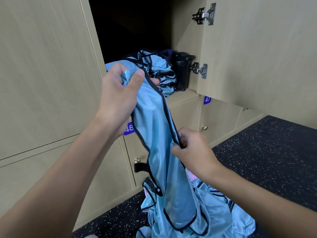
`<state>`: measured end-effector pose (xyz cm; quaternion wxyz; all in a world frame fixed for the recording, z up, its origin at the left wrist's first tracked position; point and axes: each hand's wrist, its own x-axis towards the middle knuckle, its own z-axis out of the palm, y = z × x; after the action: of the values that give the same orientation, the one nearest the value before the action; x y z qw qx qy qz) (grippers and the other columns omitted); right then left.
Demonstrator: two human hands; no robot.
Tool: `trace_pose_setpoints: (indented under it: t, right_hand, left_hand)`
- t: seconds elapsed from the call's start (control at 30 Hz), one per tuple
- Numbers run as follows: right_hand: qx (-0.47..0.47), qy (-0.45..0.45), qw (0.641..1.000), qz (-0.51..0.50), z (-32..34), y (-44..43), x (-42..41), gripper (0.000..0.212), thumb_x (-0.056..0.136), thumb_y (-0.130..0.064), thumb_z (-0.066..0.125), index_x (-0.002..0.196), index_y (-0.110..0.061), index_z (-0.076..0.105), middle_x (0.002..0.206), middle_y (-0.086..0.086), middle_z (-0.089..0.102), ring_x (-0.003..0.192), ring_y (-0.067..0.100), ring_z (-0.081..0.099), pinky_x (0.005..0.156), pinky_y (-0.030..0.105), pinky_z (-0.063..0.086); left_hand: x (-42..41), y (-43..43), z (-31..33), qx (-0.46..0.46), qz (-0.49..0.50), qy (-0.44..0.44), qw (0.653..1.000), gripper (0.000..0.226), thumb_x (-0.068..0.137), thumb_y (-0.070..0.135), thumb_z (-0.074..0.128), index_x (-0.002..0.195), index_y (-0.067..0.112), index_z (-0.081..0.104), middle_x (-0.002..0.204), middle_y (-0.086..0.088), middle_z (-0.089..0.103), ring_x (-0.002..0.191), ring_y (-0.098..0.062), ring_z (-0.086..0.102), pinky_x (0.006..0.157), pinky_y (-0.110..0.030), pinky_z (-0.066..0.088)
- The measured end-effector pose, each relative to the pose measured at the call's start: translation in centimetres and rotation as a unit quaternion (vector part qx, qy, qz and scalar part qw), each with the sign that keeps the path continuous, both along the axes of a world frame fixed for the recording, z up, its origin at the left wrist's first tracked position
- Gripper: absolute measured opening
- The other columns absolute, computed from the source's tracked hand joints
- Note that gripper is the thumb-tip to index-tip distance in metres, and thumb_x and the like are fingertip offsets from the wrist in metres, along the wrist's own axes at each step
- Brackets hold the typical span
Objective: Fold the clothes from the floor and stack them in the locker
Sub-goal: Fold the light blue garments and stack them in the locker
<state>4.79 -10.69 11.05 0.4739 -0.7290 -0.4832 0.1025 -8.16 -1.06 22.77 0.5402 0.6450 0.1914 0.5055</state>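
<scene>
**Now: blue vest held up, unfolded, at the open locker**

Locker (183, 31): door (257, 48) swung wide to the right, interior dark at the back. Floor (267, 152): dark speckled rubber.

Pile of clothes (219, 213) lies on the floor below the hands. It is the same shiny blue with black trim, and a bit of pink shows underneath.

Held vest (154, 127) hangs long, from locker-shelf height down into the pile. Its lower end touches or overlaps the heap; I cannot tell if it is caught there.

Stack in the locker (159, 71) looks bunched rather than flat. It sits at the front of the shelf, just beside a black container (182, 73).

Left hand (118, 93): fingers and thumb curled tight round the gathered top of the vest. Right hand (192, 148): thumb and fingers pinch the black-trimmed edge lower down.

Risks, as I judge them:
- The fabric looks slick, so a fold made in mid-air may slide open before it lands.
- The trailing end could drag a neighbour up out of the pile.
- The stack is rumpled and near the lip, so another layer may tip it off the shelf.
- The lower hinge (199, 70) projects near the stack, and trim or a loop could snag on it.
</scene>
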Motion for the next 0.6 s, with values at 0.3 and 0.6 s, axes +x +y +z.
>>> trace_pose_setpoints:
  t: [0.3,0.6]
  right_hand:
    - [-0.075,-0.107,0.990,0.055,1.3,-1.1,1.5,0.017,0.083,-0.009,0.060,0.089,-0.023,0.053,0.056,-0.005,0.050,0.052,0.010,0.043,0.053,0.026,0.037]
    - [-0.014,-0.074,0.992,0.098,3.9,-2.4,2.8,0.022,0.083,-0.005,0.068,0.070,-0.020,0.059,0.050,-0.016,0.051,0.048,0.003,0.043,0.049,0.016,0.034]
  left_hand:
    - [-1.6,2.5,0.4,0.047,0.104,-0.024,0.993,0.026,0.106,0.009,0.045,0.085,0.018,0.032,0.063,-0.004,0.053,0.049,-0.026,0.060,0.051,-0.042,0.056]
    - [-0.1,0.1,-2.4,0.286,-0.100,0.444,0.843,0.055,0.074,0.050,0.080,0.122,0.027,0.064,0.105,0.016,0.067,0.093,0.005,0.061,0.081,-0.006,0.044]
